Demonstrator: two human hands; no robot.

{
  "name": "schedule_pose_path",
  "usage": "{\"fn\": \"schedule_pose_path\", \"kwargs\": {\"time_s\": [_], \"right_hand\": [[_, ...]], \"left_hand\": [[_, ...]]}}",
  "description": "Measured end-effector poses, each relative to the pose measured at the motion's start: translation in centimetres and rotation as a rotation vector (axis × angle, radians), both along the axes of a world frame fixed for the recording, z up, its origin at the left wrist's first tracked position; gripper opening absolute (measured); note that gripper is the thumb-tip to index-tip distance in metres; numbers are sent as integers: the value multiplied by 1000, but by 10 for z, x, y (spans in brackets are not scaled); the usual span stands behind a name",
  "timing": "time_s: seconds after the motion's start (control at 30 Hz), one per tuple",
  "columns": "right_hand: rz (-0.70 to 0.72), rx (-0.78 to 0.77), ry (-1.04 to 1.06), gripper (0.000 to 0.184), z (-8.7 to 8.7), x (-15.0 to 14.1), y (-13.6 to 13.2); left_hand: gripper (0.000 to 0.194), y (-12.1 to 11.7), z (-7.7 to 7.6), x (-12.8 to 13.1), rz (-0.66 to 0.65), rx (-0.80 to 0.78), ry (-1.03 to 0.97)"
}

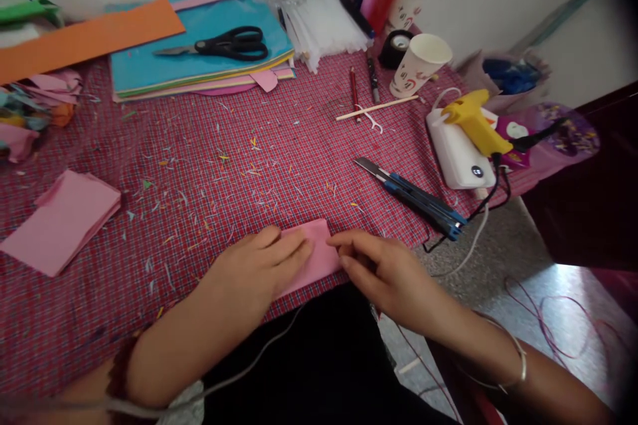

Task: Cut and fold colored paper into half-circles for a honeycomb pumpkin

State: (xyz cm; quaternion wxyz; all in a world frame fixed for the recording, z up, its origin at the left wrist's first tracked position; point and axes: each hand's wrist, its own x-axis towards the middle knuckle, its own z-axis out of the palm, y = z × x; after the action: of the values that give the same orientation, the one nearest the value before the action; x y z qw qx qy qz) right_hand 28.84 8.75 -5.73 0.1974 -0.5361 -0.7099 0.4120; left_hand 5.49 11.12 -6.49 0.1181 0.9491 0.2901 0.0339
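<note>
A folded piece of pink paper (321, 255) lies at the front edge of the table. My left hand (254, 269) rests over its left part, fingers stretched across the top and pressing it down. At the paper's right edge, my right hand (391, 275) has thumb and forefinger closed on the border, with the other fingers curled in. A blue and black utility knife (419, 202), blade out, lies beyond my right hand. Off to the left sits a stack of pink paper pieces (64, 222).
Black scissors (232, 45) lie on blue sheets (144, 70) at the back. A yellow glue gun (476, 123) rests on a white power bank (451, 153) at right. Paper cups (421, 66), a wooden stick (376, 108) and paper scraps are on the checked cloth (189, 139). Cables hang at right.
</note>
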Motion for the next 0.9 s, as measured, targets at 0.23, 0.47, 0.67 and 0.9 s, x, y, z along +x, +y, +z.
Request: {"fn": "schedule_pose_path", "kwargs": {"time_s": [0.23,0.47,0.67,0.9], "right_hand": [[7,0,39,19,1,-2,-7],[24,96,-4,19,0,-5,-12],[3,137,-36,21,-5,-7,-11],[-2,95,-17,26,-7,-4,-12]], "left_hand": [[50,4,-10,1,11,27,-21],[40,-4,-19,-4,13,111,44],[63,-3,-12,-2,76,89,-18],[27,-7,-11,12,198,84,-81]]}}
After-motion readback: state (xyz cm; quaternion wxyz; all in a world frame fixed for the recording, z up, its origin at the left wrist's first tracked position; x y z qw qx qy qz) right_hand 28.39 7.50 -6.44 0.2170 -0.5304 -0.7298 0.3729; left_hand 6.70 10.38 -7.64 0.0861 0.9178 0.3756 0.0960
